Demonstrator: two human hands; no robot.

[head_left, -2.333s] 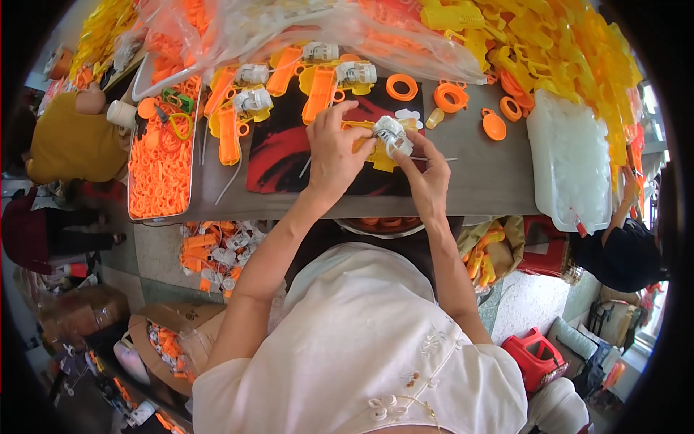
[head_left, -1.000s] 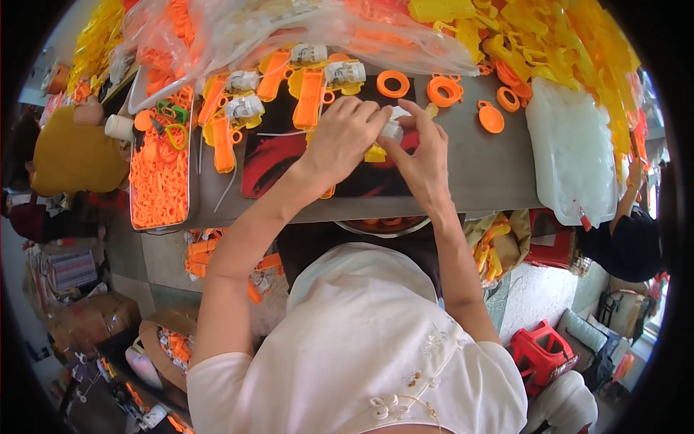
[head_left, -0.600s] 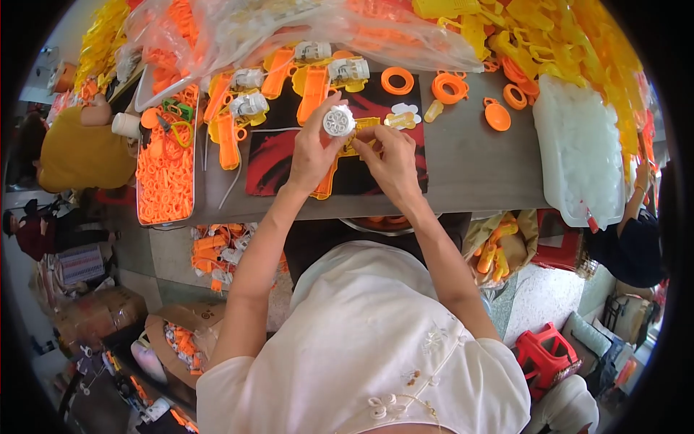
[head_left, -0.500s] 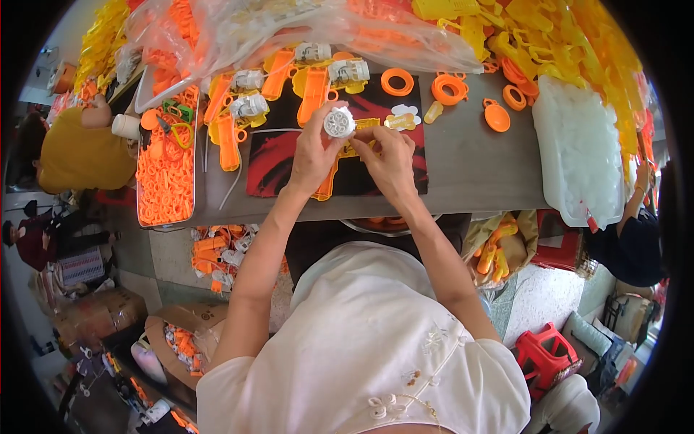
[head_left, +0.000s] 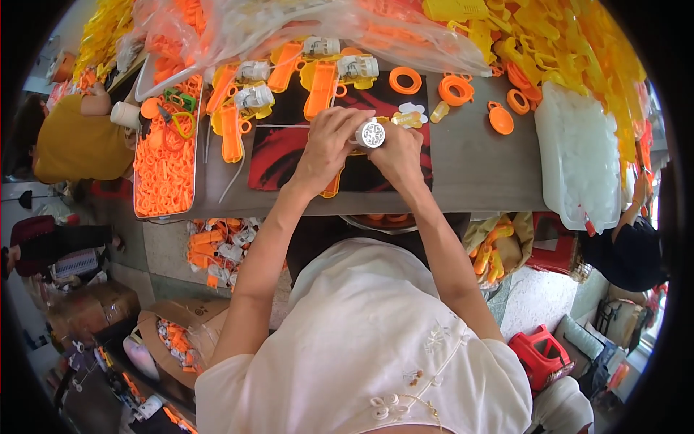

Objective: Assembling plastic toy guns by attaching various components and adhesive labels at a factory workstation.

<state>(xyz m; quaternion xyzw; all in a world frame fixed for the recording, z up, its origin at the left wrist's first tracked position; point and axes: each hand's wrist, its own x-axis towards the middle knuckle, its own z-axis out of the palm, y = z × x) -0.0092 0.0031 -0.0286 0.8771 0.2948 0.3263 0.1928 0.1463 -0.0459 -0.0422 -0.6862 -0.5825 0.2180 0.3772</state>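
A white plastic cylinder (head_left: 371, 134) with a ring of round holes in its end is held between my two hands, above the mat. My left hand (head_left: 327, 150) is closed round its left side, the fingers bent over the top. My right hand (head_left: 399, 153) is closed against its right side, with its fingertips hidden. Below the hands lies a yellow toy-gun shell with an orange grip (head_left: 332, 185), mostly covered. A black and red mat (head_left: 278, 163) is under it. Just beyond my right hand is a small clear yellowish part (head_left: 410, 118).
Partly built toy guns (head_left: 320, 83) stand at the far left. Orange rings (head_left: 405, 80) and a disc (head_left: 500, 118) lie at the right. A tray (head_left: 166, 173) of orange parts, a white bin (head_left: 578, 159) and plastic bags (head_left: 303, 22) surround the work area. Co-workers sit on both sides.
The white cylinder has moved right and slightly nearer, over the toy-gun shell. My left hand has shifted with it, and my right hand has turned and closed beside it.
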